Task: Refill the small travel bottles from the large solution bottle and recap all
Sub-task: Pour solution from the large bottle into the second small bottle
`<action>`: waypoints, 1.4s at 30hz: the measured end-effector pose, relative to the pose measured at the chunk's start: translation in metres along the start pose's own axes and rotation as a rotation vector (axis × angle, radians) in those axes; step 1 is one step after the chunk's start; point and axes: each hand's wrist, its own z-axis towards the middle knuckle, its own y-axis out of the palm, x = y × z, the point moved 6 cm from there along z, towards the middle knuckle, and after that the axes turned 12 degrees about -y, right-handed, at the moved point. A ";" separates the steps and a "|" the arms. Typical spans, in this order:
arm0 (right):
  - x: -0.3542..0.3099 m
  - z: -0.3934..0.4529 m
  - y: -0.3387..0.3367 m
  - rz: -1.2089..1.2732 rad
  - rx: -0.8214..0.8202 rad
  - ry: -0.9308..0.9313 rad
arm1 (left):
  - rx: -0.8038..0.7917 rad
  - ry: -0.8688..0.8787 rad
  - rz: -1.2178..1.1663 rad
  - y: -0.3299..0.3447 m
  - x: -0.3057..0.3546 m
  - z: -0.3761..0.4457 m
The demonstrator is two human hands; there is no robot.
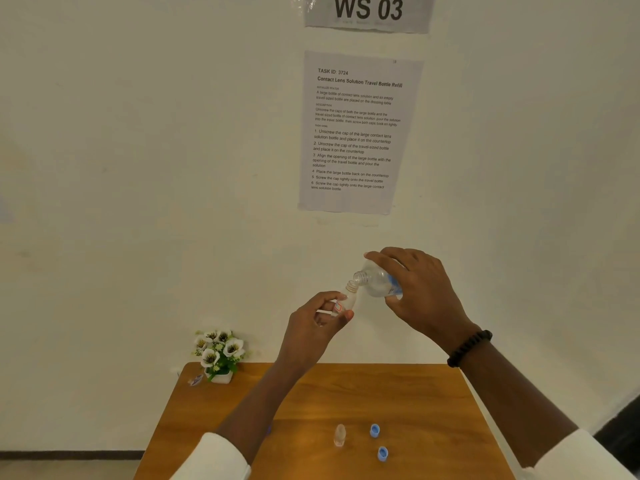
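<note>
Head view: travel bottle (349,298) in left grip (320,318).

A single head-worn wide-angle camera supplies the only view, so no second view shares any part of the scene. It looks forward and slightly down from behind the near edge of the wooden table (408,403), facing a pale wall that carries the instruction sheet (356,133) and fills the upper two thirds of the frame. Both forearms enter from the bottom corners; the left hand (315,323) and right hand (419,292) sit near centre, close to the lens. Wide-angle distortion bends the frame edges.
</note>
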 end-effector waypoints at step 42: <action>0.005 0.004 0.000 -0.070 -0.063 0.005 | -0.020 0.019 -0.042 0.004 0.001 0.004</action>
